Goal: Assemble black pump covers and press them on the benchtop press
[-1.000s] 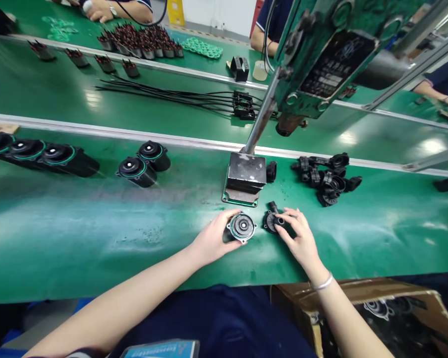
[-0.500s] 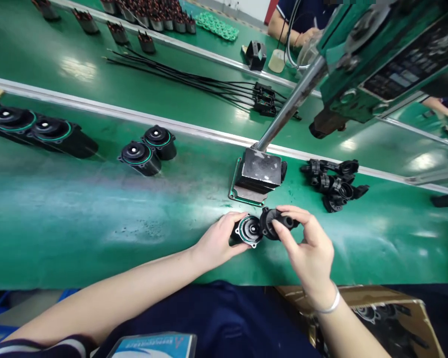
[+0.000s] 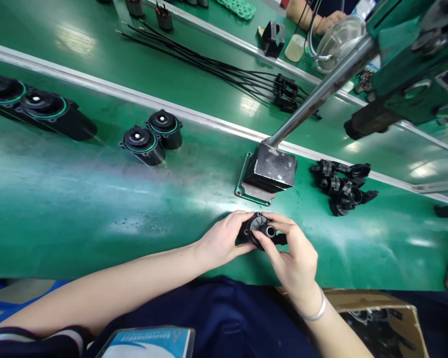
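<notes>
left hand [image 3: 226, 237] closed round the left side of a black housing [image 3: 243, 231], fingers on the far side, thumb on the near. right hand [image 3: 295, 256] clamped on a black cover [image 3: 256, 223], thumb and fingers either side of its upright spout [image 3: 270, 231].

position: cover and housing meet in front of the wearer, between the two hands, just on the near side of the metal block [image 3: 272, 166] on the green desk [image 3: 108, 199]. cover lies over the housing's open end, the two touching; whether fully seated, cannot tell. main spout rises towards the camera, leaning a little right; a second, side spout [image 3: 280, 239] runs out right, under the right hand's fingers. left hand nearer the housing, right hand nearer the cover. housing's long axis mostly hidden by cover and fingers.

against the half-second-earlier frame: cover then stood at the housing's right edge, green ring and pale flange in plain sight; now it has come left over them and the ring is covered. left hand's grip much the same. view has swung too. two ringed housings [image 3: 145, 145] farther left and the heap of black fittings [image 3: 345, 186] to the right remain on the desk.
</notes>
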Demonstrator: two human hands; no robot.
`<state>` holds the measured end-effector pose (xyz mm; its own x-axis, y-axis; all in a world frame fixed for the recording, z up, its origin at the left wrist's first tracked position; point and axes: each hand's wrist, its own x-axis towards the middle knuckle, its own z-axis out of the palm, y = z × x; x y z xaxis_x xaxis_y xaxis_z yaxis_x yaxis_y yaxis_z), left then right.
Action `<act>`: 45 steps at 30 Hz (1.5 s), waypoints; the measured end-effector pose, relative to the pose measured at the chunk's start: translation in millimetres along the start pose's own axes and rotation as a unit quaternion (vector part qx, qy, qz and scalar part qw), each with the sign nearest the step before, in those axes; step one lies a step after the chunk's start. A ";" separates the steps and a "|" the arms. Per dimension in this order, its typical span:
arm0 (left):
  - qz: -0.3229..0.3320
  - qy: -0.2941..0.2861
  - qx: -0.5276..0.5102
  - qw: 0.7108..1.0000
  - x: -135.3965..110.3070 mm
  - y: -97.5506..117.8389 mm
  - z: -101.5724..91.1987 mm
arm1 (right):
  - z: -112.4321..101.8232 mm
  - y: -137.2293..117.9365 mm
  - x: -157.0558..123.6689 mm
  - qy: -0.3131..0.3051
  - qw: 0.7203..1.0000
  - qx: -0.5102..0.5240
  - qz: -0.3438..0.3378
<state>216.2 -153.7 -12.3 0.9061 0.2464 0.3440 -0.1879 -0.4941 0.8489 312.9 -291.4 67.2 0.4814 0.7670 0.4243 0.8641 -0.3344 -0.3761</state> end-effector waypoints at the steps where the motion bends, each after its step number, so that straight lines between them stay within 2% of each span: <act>1: 0.003 0.002 0.001 1.000 -0.1 -0.2 0.1 | -0.2 1.0 0.2 -0.004 1.000 0.002 0.001; 22: 0.004 0.003 0.016 1.000 0.4 0.4 -1.3 | -0.4 3.1 2.4 -0.004 1.000 0.014 -0.019; 29: 0.003 0.002 0.022 1.000 -1.0 -0.7 -0.8 | 0.9 5.6 -1.6 -0.007 1.000 0.023 -0.005; 36: 0.021 -0.002 0.014 1.000 1.0 1.5 -3.4 | 5.7 8.3 -4.2 0.000 0.998 0.053 0.014; 41: 0.069 -0.026 0.010 0.997 3.8 2.9 -6.8 | 3.8 9.2 -2.6 0.002 0.999 0.054 0.001; 45: 0.066 -0.025 0.012 0.997 4.6 4.1 -6.6 | 2.6 10.4 -2.5 0.004 0.998 0.054 -0.008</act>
<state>217.1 -149.0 -4.5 0.8917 0.1373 0.4314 -0.2978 -0.5399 0.7873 320.3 -295.4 60.1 0.4699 0.7666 0.4377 0.8508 -0.2611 -0.4560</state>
